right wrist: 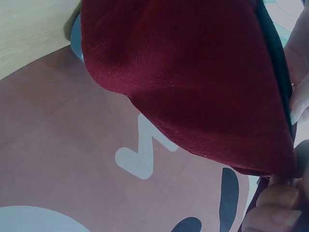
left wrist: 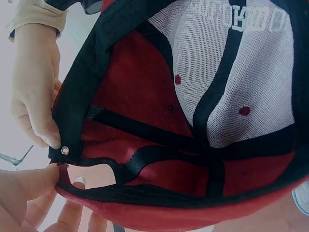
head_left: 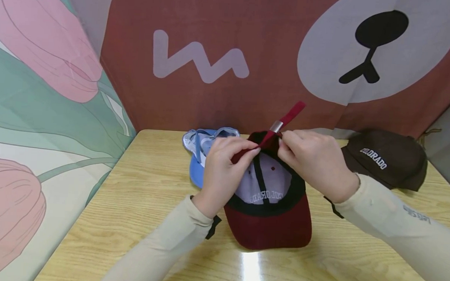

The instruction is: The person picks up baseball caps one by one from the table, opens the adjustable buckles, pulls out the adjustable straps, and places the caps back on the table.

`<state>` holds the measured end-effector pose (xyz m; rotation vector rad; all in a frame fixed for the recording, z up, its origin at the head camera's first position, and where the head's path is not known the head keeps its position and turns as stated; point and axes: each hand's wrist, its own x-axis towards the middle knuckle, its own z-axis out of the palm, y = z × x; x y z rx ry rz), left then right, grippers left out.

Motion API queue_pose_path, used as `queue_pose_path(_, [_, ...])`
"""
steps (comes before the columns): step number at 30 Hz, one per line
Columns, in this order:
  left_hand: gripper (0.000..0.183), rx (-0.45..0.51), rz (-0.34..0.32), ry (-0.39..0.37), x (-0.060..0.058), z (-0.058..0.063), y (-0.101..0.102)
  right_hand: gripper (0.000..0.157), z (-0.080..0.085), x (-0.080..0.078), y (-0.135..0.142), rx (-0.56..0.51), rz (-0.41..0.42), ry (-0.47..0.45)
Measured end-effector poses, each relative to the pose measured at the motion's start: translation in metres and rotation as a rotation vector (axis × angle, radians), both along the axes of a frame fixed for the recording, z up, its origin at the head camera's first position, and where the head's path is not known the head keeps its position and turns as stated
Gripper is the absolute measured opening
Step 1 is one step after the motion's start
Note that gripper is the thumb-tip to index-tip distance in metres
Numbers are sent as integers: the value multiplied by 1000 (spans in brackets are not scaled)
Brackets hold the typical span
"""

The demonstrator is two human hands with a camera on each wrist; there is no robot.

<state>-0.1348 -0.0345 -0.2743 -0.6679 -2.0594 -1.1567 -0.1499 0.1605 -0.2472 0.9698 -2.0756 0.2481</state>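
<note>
A dark red baseball cap (head_left: 270, 230) is held up over the table, brim down and its inside facing me. My left hand (head_left: 223, 170) pinches the cap's back strap between thumb and fingers. Opposite it, my right hand (head_left: 314, 161) grips the other side of the back opening, close to the left fingertips. A metal buckle (head_left: 276, 126) sits on the strap, whose loose end (head_left: 294, 111) sticks up beyond the hands. In the left wrist view, black tape and white mesh (left wrist: 260, 67) line the inside. The right wrist view shows the red outer crown (right wrist: 193, 87).
On the wooden table (head_left: 143, 187), a blue cap (head_left: 196, 172) lies behind the left hand, partly hidden. A dark brown cap (head_left: 390, 160) with white lettering sits at the back right. A brown printed cloth (head_left: 211, 102) hangs along the table's far edge.
</note>
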Motion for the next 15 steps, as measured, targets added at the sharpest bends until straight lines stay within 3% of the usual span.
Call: queue_pose_path(15, [15,-2,-31,-30,-1,1,1,19,1,1,-2,2,-3,-12])
